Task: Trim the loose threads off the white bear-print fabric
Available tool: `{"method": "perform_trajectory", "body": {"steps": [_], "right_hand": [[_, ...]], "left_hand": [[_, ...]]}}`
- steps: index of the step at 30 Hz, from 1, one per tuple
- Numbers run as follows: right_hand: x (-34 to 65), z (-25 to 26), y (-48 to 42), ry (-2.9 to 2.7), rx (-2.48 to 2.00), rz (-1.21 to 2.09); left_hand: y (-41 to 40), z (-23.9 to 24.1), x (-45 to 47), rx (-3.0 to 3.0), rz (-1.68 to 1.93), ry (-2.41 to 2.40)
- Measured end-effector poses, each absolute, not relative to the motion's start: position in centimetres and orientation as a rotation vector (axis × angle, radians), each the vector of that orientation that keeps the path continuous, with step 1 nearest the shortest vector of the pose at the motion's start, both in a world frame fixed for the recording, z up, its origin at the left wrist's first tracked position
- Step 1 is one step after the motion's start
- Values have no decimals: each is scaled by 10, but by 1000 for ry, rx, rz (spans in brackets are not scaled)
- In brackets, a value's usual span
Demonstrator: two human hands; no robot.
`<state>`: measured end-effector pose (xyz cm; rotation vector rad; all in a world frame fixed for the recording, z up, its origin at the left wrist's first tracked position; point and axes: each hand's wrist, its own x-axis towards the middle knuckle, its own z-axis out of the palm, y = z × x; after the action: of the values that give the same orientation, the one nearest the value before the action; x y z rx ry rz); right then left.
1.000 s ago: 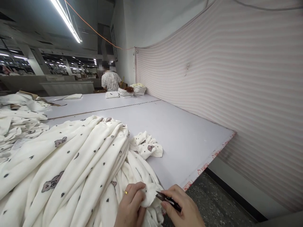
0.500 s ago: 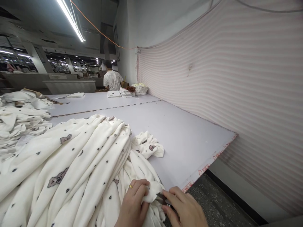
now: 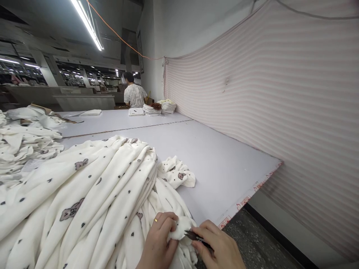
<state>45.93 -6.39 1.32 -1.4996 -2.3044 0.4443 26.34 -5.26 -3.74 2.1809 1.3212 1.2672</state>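
Note:
A large heap of white fabric (image 3: 103, 194) with bear prints and small dark marks covers the near left of the table. At its lower right edge my left hand (image 3: 162, 237), with a ring on one finger, pinches a bit of this fabric. My right hand (image 3: 217, 244) is closed around small dark thread snips (image 3: 196, 237). Their tips point left and touch or nearly touch the pinched fabric edge. The blades look closed together now. The snips' rear part is hidden in my right palm.
The pale tabletop (image 3: 224, 164) ends at a taped edge on the right. More white fabric (image 3: 30, 142) is piled at the left. Folded stacks (image 3: 152, 110) stand at the far end, near a person (image 3: 135, 95) facing away. A striped cloth (image 3: 252, 93) hangs along the wall.
The snips' blades, apart before, have come together at the fabric edge. Both hands stay nearly in place. The whole view has shifted slightly.

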Motion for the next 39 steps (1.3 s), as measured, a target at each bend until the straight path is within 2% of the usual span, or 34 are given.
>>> {"method": "perform_trajectory", "body": {"steps": [6,10,14,21,31,34,39], "right_hand": [[461,14,-63,-2218,-1464,549],[459,-1,-62,-1969,-1417,604],[440,-27,-56,-1585,-1238,895],[408,-45,-33,-1492,-1099,976],[418,-42,-44,-1733,-1139,554],[415,-38,-44,-1782,-1122,553],[405,-40,-42,-1549,-1242,735]], "left_hand": [[-54,-35,263,2190,1237,1347],[-53,-35,264,2115,1238,1348],[-47,-31,266,1776,1157,1362],[-37,-20,258,1269,943,1108],[-40,-20,258,1269,907,1067],[-43,-18,259,1351,887,1059],[-46,-12,260,1411,880,1204]]}}
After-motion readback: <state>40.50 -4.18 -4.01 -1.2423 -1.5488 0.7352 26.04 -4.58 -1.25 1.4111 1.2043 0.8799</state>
